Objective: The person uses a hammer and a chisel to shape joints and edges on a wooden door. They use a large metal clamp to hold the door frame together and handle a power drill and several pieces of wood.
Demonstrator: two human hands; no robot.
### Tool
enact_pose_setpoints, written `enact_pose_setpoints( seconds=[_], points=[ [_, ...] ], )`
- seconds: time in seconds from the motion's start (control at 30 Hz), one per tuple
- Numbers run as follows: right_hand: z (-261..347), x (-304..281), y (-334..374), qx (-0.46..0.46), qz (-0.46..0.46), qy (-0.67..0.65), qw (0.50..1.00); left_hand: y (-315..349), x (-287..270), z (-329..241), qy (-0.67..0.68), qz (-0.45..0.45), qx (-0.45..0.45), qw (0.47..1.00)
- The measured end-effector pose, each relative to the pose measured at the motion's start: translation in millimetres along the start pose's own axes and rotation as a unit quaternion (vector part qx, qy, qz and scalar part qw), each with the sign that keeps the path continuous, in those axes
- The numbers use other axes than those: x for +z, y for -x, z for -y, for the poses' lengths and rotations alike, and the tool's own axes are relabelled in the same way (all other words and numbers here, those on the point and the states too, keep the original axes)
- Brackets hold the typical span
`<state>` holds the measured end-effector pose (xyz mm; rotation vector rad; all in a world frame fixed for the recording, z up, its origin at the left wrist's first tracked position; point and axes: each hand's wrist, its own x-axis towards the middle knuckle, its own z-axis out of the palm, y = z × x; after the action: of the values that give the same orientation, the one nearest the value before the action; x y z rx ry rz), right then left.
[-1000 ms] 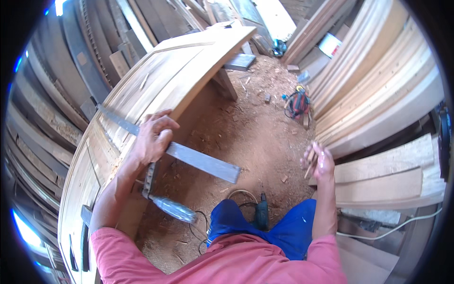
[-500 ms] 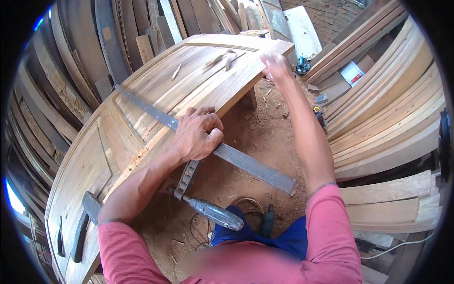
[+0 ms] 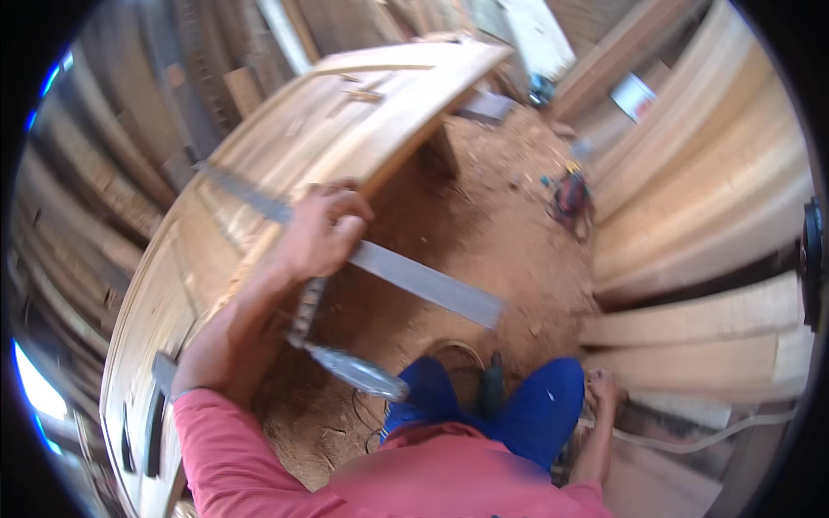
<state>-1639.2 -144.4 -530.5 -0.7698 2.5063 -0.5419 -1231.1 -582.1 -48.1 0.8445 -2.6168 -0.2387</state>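
A panelled wooden door (image 3: 276, 194) lies in front of me, with the flat steel bar of a clamp (image 3: 432, 283) across it and jutting out over its near edge. My left hand (image 3: 326, 231) is closed over this bar at the door's edge. The clamp's screw handle (image 3: 358, 373) hangs below that hand, near my left knee. My right hand (image 3: 601, 388) is low beside my right knee, next to stacked boards. Its fingers look curled, but blur and the small view hide what they hold, if anything. A second clamp (image 3: 157, 423) sits on the door's left end.
Small wood pieces (image 3: 363, 95) lie on the door's far end. Planks (image 3: 691, 173) are stacked at right, boards (image 3: 155, 155) lean at left. A green power tool (image 3: 492, 386) stands between my knees. A red tool (image 3: 572, 197) lies on the dusty floor (image 3: 509, 233).
My right hand has moved from the door's far right corner down beside my right knee. My left hand stays on the clamp bar. The view has shifted and blurred.
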Motion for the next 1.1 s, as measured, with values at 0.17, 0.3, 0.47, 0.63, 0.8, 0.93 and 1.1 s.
enact_pose_setpoints(
  seconds=[0.17,0.3,0.47,0.63,0.8,0.93,1.1],
  points=[
    [-6.1,46.2,75.8,0.093,0.172,0.198,0.96,36.4,-16.7,40.9,0.038,0.049,-0.05,0.997],
    [-77.4,91.3,114.5,0.247,0.054,0.161,0.954,18.5,-0.8,70.7,0.072,0.067,0.009,0.995],
    [-44.4,36.6,98.7,0.247,0.253,0.203,0.913,15.1,1.8,59.0,0.099,0.066,-0.038,0.992],
    [-48.1,51.2,66.3,0.295,0.162,0.107,0.936,18.5,-3.1,66.0,0.11,0.057,-0.062,0.99],
    [-21.3,92.6,61.1,0.339,0.113,0.043,0.933,15.9,-3.1,60.4,0.085,0.074,-0.046,0.993],
    [-11.9,100.6,78.7,0.382,0.023,-0.018,0.924,25.3,-18.2,91.2,0.078,0.098,0.016,0.992],
    [-10.2,143.0,98.9,0.076,-0.098,-0.115,0.986,28.0,-21.0,101.9,0.07,0.123,0.078,0.987]
  ],
)
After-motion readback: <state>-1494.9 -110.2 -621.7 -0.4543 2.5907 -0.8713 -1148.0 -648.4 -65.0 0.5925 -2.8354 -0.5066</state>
